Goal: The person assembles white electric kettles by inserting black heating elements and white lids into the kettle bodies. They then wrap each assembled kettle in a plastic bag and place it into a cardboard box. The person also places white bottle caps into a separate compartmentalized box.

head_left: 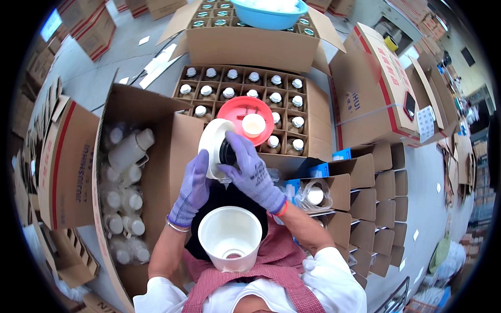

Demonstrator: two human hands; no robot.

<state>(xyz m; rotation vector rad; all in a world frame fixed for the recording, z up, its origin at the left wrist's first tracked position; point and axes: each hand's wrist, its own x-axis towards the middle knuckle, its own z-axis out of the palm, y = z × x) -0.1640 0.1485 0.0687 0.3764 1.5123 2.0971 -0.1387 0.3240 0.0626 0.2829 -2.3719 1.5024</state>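
In front of my chest I hold a white round piece (210,143), shaped like a lid or shallow bowl, tilted on its edge. My left hand (194,182), in a purple glove, grips its lower left rim. My right hand (250,169), gloved alike, curls round a black round part (228,154) against the white piece's face. Whether that part is fixed to it I cannot tell. On my lap stands a white tub (229,245), open at the top. Beyond my hands a red dish (229,107) rests on capped bottles, with a small cream-coloured cup (254,125) and thin dark pieces in it.
Ahead is a divided carton (318,122) of white-capped bottles (228,93); behind it, another carton (253,47) carries a blue basin (271,18). At left, a deep box (182,141) holds bagged white jugs (130,151). Several open small boxes (360,172) stand at right, near a phone (409,105).
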